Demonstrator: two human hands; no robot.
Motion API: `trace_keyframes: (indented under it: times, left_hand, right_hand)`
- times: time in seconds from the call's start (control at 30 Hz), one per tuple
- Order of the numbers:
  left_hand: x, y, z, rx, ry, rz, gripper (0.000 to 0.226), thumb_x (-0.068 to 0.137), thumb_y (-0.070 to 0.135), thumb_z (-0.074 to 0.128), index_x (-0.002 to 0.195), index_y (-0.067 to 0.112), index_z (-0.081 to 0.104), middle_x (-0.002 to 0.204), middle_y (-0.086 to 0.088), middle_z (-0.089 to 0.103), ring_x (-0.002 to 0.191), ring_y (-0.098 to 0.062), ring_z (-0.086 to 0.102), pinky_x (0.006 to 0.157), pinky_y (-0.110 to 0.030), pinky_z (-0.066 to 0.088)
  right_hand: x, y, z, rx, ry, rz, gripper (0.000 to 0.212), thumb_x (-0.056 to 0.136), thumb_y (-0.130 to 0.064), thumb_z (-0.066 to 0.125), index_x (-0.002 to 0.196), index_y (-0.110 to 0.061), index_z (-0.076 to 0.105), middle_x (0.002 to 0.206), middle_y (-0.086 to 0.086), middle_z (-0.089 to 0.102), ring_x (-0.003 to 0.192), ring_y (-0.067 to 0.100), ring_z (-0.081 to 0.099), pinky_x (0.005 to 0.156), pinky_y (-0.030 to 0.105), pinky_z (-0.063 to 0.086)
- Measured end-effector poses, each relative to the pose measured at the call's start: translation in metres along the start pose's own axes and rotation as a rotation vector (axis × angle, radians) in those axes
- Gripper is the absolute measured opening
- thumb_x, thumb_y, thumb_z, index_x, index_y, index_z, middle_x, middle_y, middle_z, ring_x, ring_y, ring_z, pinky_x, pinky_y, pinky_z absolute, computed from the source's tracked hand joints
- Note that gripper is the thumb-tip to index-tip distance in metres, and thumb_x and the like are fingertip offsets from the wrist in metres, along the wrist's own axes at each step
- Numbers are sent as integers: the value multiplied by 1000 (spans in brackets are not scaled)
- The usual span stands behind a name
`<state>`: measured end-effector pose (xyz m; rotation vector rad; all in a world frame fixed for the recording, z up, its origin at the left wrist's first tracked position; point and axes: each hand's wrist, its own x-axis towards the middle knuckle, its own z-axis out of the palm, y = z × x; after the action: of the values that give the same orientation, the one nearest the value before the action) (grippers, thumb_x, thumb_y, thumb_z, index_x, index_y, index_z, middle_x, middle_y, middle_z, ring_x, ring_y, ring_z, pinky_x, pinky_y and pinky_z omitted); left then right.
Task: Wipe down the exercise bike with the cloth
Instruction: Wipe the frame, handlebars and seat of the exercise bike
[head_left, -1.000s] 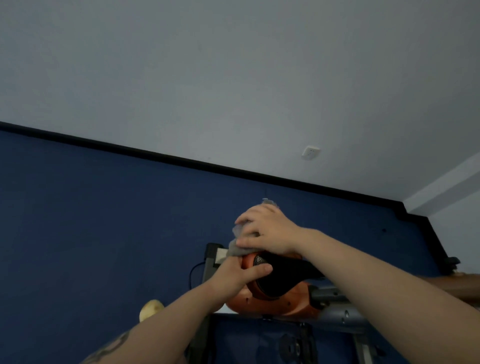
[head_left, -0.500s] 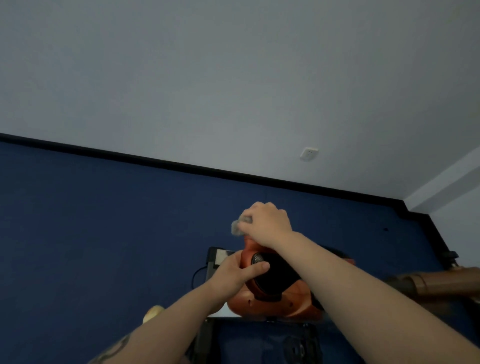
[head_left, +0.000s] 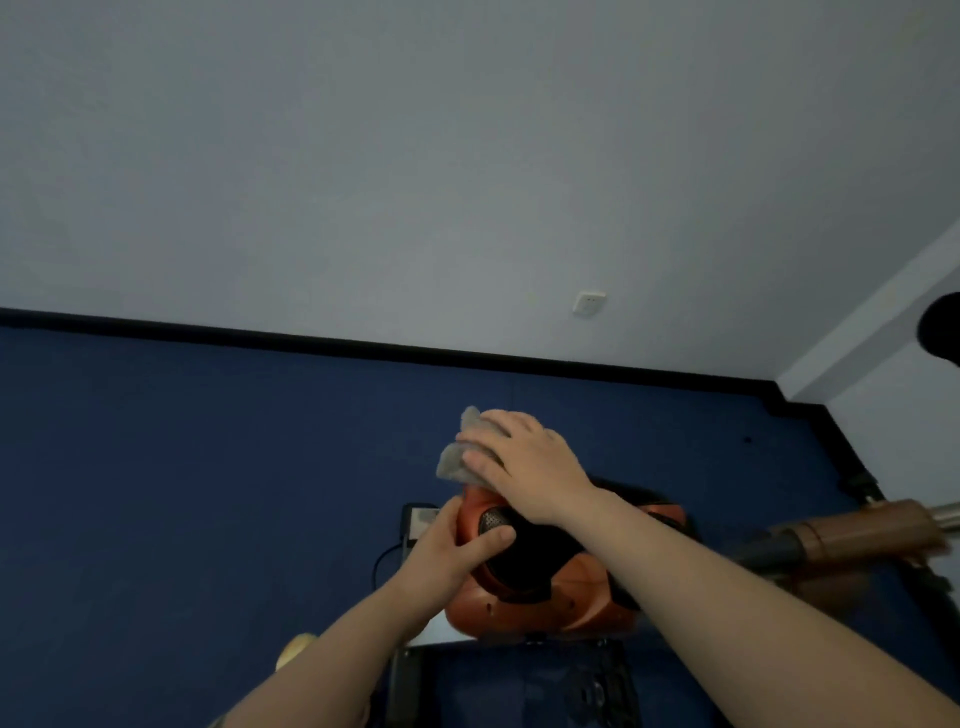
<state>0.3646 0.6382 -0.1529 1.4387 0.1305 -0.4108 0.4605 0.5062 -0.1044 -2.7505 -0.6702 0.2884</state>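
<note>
The exercise bike's orange and black console housing (head_left: 540, 608) sits low in the middle of the view, in front of a dark blue wall. My right hand (head_left: 524, 462) lies flat on a grey cloth (head_left: 457, 457) and presses it against the top of the housing. The cloth sticks out to the left from under my fingers. My left hand (head_left: 457, 551) grips the left side of the housing, thumb across its black face. My right forearm hides part of the console.
A brown foam handlebar grip (head_left: 857, 535) with a metal end juts out at the right. A black frame (head_left: 410, 675) runs below the console. A white wall socket (head_left: 589, 302) sits on the pale wall above. A black round shape (head_left: 943, 332) shows at the right edge.
My right hand with the cloth has slid up and back over the top of the console and has spread flatter. My left hand keeps its hold. The view has tilted, so the handlebar grip shows more.
</note>
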Motion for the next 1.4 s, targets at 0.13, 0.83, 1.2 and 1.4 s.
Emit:
trace_keyframes:
  times: [0.13,0.83,1.2,1.4]
  left_hand:
    - [-3,3,2,20,16,89,108,74,38,83,148,47,4,137,26,47,119,3,56,101,-35,50]
    - [4,-6,8,138,22,117,91,83,38,70,142,55,3,132,26,38,109,19,53,77,-5,47]
    - [10,13,-14,344,-16,168,115,52,65,86,142,46,19,138,26,35,125,-18,53,99,-43,52]
    - [24,38,-47,566,-143,196,105,50,72,83,137,41,33,137,27,40,128,6,40,103,-26,42]
  right_hand:
    - [-28,27,2,33,87,357,50,100,-57,11,144,-42,31,137,-2,54,120,25,53,96,45,41]
    - [-5,6,4,54,41,214,45,101,-53,19,143,-46,33,148,1,40,134,26,36,105,51,29]
    - [-22,14,10,-23,207,405,47,99,-51,16,136,-41,43,131,-1,58,119,24,51,95,45,33]
    - [-41,32,4,7,190,304,46,102,-50,22,147,-44,33,145,-9,47,130,15,43,106,37,31]
